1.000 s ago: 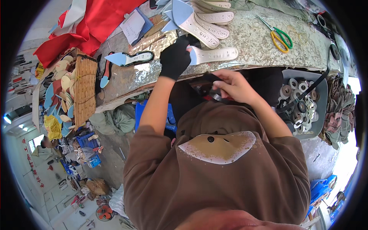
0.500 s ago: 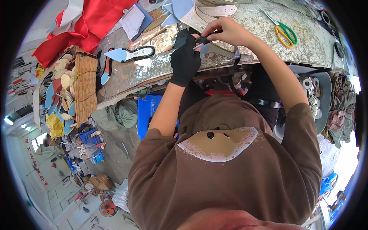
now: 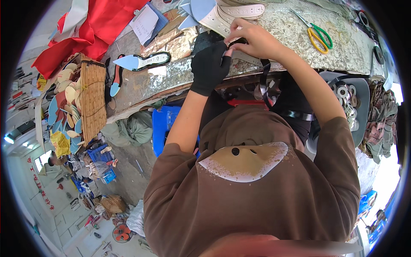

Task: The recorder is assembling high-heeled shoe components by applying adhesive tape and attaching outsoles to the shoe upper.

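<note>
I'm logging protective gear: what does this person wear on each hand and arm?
The left hand wears a black glove with cut-off fingertips; the right hand is bare. Both forearms are uncovered, with brown short sleeves ending near the elbows.

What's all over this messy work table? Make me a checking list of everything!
Surface: worn, speckled workbench, crowded.
Job's things: small dark piece pinched between both hands at the bench edge.
Clutter: pale shoe insoles, green-and-yellow scissors, red cloth, wicker basket beside stacked soles.
Grippers: left hand in a black fingerless glove; right hand bare; both gripping the piece.
Cables: nothing seen.
Surroundings: grey tray of tape rolls, blue crate under the bench.
</note>
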{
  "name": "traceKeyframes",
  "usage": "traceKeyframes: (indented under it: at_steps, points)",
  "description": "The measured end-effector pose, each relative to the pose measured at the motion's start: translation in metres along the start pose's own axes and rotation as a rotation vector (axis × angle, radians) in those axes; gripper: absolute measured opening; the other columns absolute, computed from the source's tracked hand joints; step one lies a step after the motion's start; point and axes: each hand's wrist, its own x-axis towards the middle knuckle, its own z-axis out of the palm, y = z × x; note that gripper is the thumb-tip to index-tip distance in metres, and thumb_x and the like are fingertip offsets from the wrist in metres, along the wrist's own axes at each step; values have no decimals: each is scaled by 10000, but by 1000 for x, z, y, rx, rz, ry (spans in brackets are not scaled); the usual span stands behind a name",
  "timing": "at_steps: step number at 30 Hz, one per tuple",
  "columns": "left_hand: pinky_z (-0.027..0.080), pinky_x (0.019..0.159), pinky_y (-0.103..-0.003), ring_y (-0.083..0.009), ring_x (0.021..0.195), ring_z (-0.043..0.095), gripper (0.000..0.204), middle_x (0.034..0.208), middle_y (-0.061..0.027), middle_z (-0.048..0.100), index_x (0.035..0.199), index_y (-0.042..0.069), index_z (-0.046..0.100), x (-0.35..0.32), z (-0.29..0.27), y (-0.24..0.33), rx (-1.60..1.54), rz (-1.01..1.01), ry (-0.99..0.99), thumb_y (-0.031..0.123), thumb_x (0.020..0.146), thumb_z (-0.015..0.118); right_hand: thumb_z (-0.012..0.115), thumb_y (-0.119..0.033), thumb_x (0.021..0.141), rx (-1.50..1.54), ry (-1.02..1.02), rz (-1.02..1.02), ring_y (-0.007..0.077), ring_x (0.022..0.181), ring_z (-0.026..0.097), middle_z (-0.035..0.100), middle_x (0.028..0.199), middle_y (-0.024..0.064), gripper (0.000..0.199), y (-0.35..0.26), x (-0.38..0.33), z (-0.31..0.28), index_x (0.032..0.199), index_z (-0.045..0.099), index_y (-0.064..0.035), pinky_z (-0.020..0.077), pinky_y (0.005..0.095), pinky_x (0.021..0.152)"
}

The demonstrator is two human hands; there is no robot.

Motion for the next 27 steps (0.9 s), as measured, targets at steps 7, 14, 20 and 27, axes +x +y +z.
traceKeyframes:
  at_steps: [7,14,20,27]
  points:
    - [490,593,-419,-331,705,637,79,806,-111,651,913,102,640,-3,5,-3,143,80,15,161,862,651,742,-154,838,336,-139,139,120,664,447,469,700,3,126,27,-5,-11,866,712,-34,370,278,613]
    - [514,637,-381,-319,773,660,73,860,-111,685,897,81,662,-11,6,-2,177,38,23,136,851,675,776,-189,815,471,-220,238,111,679,483,543,740,6,175,45,-19,2,858,719,-30,379,272,613]
    - [509,650,-427,-337,749,654,118,814,-118,675,871,96,697,26,-9,6,164,25,-179,202,846,651,739,-193,815,120,-219,503,192,729,612,631,768,64,160,-5,-16,-7,818,707,-36,465,336,624]
    - [509,663,-433,-321,762,650,159,766,-102,661,843,119,689,54,3,-5,238,185,-369,272,804,664,672,-192,798,-434,-26,489,341,806,668,668,828,142,164,-31,-24,11,797,691,-29,541,440,686]
